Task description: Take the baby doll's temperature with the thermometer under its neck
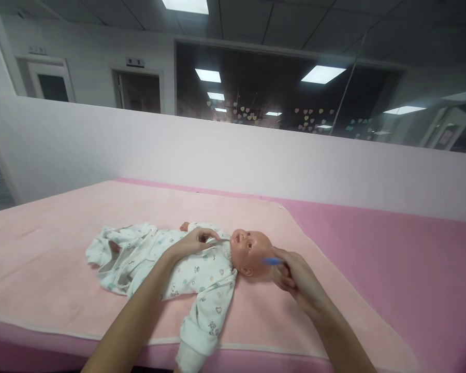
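A baby doll (252,251) lies on its back, its head to the right. It wears a white printed romper (196,272) with long sleeves; one sleeve stretches toward the near edge. On the doll's chest rests my left hand (194,243), fingers apart and gently curved, close to the collar. My right hand (295,272) is closed around a small blue object (272,261) beside the top of the doll's head. Motion blurs that object, so its exact kind is unclear. The romper's legs lie crumpled at the left.
Under the doll a peach-coloured mat (62,259) covers part of a pink padded surface (392,248). A low white partition (225,155) runs along the back. Beyond it are doorways and a dark window (279,83) with heart-shaped stickers.
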A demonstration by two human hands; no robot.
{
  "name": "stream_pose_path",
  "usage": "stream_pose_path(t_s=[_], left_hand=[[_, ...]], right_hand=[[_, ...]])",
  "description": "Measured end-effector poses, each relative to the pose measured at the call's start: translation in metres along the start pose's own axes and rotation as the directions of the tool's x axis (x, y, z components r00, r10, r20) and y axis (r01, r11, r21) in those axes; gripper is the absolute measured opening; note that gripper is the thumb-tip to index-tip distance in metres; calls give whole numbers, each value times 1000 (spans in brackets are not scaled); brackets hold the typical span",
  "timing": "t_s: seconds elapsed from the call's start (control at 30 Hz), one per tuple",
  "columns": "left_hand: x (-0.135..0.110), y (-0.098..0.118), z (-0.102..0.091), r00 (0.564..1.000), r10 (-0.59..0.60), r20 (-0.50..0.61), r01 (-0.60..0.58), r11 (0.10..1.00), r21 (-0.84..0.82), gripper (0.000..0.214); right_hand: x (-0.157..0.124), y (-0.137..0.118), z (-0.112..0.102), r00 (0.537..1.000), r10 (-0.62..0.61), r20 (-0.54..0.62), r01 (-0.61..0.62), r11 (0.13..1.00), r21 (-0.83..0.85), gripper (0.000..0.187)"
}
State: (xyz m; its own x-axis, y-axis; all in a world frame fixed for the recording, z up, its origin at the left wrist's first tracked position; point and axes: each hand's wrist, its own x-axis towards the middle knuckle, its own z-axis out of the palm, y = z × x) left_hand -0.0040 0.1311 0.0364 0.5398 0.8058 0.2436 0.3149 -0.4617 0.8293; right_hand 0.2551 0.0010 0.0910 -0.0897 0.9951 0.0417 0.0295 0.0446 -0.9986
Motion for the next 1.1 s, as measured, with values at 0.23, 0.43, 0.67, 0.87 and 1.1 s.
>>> stream_pose_path(t_s=[0.23,0.43,0.67,0.87,1.1], left_hand=[[0,-3,0,993,-89,-76,84,994,-74,33],[-1,0,1,986,-148,-83,137,983,-125,36],[-2,4,2,985,-123,-122,108,987,-120,33],[3,-7,1,982,-142,-128,112,970,-214,32],[5,-11,0,988,-138,-75,111,951,-288,27]], right_hand=[[6,25,0,996,-23,-83,27,998,55,51],[-6,47,-6,985,-60,-159,40,992,-122,55],[-13,95,-7,761,-610,-222,85,432,-898,50],[-8,107,21,768,-615,181,190,-51,-980,44],[-8,105,44,879,-433,201,172,-104,-980,31]])
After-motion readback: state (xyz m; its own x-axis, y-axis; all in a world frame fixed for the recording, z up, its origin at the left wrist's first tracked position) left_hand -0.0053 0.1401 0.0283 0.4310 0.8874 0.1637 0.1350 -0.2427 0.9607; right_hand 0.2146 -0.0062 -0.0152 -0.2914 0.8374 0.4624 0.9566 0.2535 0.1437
